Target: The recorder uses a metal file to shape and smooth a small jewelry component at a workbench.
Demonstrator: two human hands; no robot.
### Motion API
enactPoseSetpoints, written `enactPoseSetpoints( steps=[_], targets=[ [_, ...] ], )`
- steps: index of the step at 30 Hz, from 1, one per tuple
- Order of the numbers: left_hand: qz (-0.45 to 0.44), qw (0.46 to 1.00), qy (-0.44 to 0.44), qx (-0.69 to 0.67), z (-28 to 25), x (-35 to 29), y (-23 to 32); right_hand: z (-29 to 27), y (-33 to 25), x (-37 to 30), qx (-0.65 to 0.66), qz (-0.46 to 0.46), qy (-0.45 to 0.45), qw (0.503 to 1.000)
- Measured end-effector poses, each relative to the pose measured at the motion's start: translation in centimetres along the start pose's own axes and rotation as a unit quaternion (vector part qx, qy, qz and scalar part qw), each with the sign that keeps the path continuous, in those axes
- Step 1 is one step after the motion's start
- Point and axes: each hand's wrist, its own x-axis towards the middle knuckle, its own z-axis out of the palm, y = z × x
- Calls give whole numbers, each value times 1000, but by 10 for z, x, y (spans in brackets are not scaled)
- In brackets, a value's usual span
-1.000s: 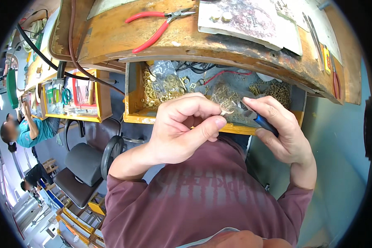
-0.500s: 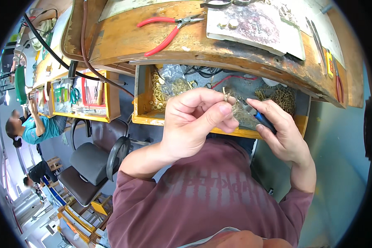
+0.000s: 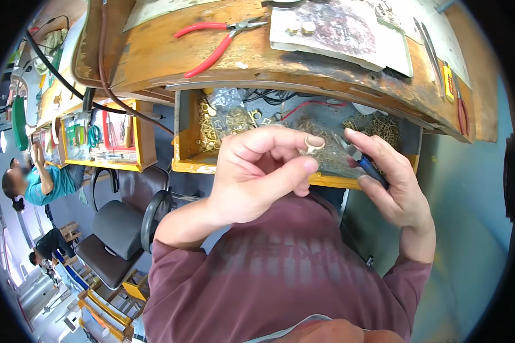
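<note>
While the left hand (image 3: 254,178) clamps a gold piece (image 3: 312,148) at its barely parted thumb and index tips, the right hand (image 3: 396,183) has its fingers closed on blue-handled pliers (image 3: 372,168), just beside it. Both hang over the drawer (image 3: 197,165).

A worn wooden workbench (image 3: 149,54) stands near a blue-green wall (image 3: 469,228), a dark armchair (image 3: 120,228) at left.

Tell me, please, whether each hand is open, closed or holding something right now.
Left hand: closed, holding a small metal piece.
Right hand: closed around blue-handled pliers.
</note>
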Motion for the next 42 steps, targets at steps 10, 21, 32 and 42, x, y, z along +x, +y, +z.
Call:
enactPoseSetpoints(
  steps=[10,21,32,42],
  targets=[
    [-12,998,-35,48,0,4,5,-8,-16,2,-12,-44,-30,999],
    [-7,995,-48,85,1,7,6,-7,-13,0,-23,-41,-17,999],
    [-12,994,-49,95,1,8,6,-11,-15,0,-28,-45,-29,998],
    [-18,994,-41,95,3,7,6,-10,-15,-2,-40,-39,-23,998]
  ],
)
